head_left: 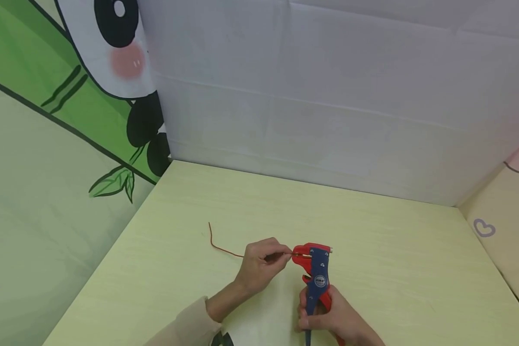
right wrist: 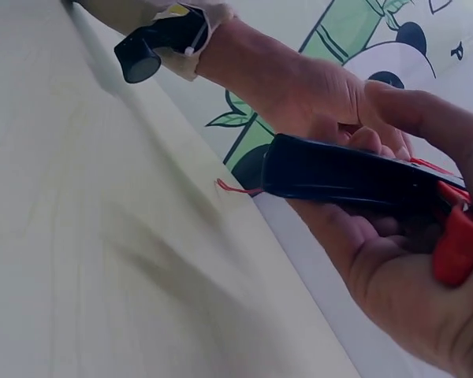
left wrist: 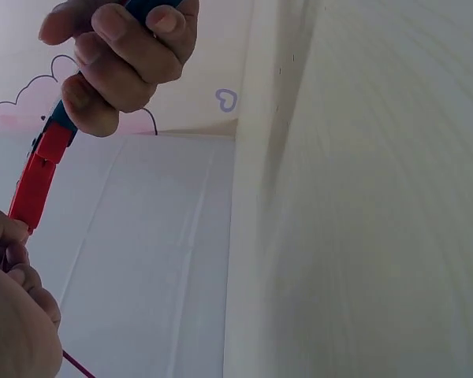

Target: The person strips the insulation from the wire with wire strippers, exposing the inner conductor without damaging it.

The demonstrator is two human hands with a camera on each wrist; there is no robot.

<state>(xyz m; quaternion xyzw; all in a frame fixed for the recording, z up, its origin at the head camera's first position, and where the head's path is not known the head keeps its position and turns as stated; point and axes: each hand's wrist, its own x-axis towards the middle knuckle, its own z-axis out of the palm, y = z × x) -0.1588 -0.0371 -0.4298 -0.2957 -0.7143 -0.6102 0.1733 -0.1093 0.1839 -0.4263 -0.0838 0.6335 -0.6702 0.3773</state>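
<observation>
My left hand (head_left: 259,264) pinches a thin red wire (head_left: 225,251) between thumb and fingertips. One end of the wire enters the nose of a red and blue wire stripper (head_left: 317,266); the other trails left, its tip bent. In my right hand (head_left: 337,317), the fingers curl round the stripper's handles, holding it upright above the table. The left wrist view has the left hand (left wrist: 20,315) right at the stripper's red head (left wrist: 35,185). From the right wrist view, the dark blue handle (right wrist: 339,177) lies in the right palm, and the wire's tip (right wrist: 236,188) pokes out beyond it.
A pale wood-look table (head_left: 393,250) spreads beneath both hands. Behind it stands a white cloth wall (head_left: 307,105), with a panda-and-bamboo printed cloth (head_left: 69,96) at left and a cream panel (head_left: 501,230) at right. A dark wrist camera (right wrist: 154,47) is strapped to the left wrist.
</observation>
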